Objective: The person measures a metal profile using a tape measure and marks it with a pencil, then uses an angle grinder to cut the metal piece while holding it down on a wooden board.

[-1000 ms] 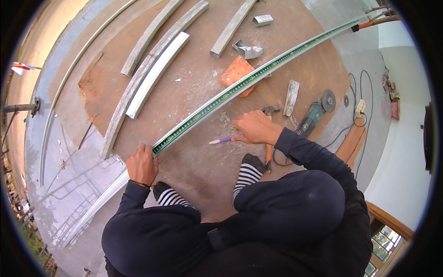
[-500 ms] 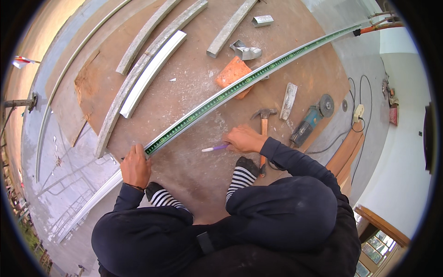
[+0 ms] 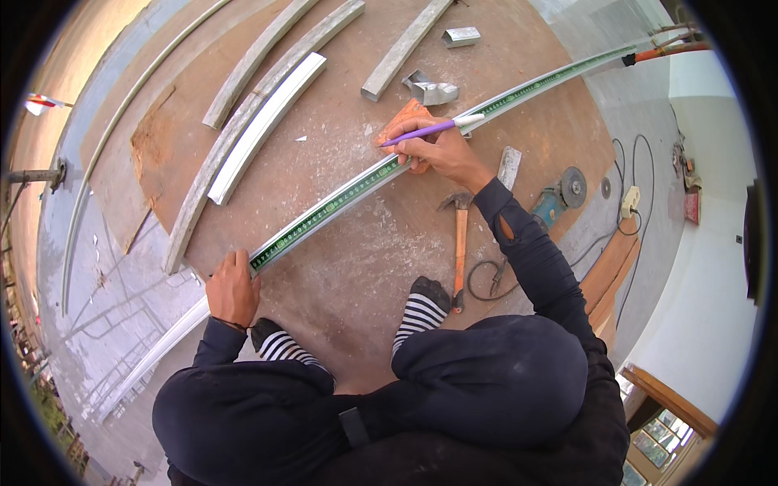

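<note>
A long pale metal profile point(image 3: 154, 358) runs from lower left to upper right, with a green tape measure blade point(image 3: 332, 206) stretched along it. My left hand point(image 3: 233, 290) is closed round the profile at the tape's near end, pressing the two together; the tape's very tip is hidden by the fingers. Over the middle of the tape, my right hand point(image 3: 455, 159) grips a purple pen point(image 3: 423, 133) with a white end. The pen's purple end points left, above an orange brick point(image 3: 403, 120) beneath the profile. This hand covers part of the tape and the brick.
A hammer point(image 3: 460, 255) lies right of my feet, near an angle grinder point(image 3: 559, 198) with its cable. Grey bars point(image 3: 267, 121) and a white profile point(image 3: 267, 130) lie at the left. Metal offcuts point(image 3: 433, 89) sit beyond the brick. An extension socket point(image 3: 630, 199) rests on planks at right.
My right hand has moved up and away from beside the hammer to above the tape, turning the pen so its white end points right. My left hand stays at the tape's end.
</note>
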A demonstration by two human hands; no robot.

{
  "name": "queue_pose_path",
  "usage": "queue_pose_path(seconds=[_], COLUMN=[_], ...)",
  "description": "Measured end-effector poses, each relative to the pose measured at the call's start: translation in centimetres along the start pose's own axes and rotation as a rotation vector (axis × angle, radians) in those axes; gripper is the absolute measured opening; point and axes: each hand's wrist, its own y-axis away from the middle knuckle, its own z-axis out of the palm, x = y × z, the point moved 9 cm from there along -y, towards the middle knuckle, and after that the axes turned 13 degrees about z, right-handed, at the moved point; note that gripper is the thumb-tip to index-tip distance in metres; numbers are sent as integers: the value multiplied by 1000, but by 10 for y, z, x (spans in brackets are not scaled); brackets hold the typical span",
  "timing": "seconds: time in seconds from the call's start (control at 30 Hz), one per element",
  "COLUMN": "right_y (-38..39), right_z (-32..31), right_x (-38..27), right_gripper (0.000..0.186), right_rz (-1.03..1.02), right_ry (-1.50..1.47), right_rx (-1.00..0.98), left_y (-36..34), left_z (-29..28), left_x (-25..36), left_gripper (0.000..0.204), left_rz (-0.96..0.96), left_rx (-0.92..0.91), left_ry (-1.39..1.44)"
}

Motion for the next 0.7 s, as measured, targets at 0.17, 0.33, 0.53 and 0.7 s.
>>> queue_pose_path(seconds=[0.17,0.33,0.53,0.7], right_y=[-9,-7,-5,-5], right_z=[14,13,17,18], right_x=[0,-4,-5,-6], right_gripper=[14,14,15,18], right_rz=[-12,-194,-148,-172], right_ry=[218,315,346,374], right_rx=[10,53,31,32], left_y=[3,1,0,0], left_z=[-4,-2,-4,-4], left_x=[0,0,1,2], left_gripper=[37,38,36,36], left_rz=[-8,-14,-24,-32], left_rx=[15,-3,-18,-24], left_ry=[-10,-12,-35,-44])
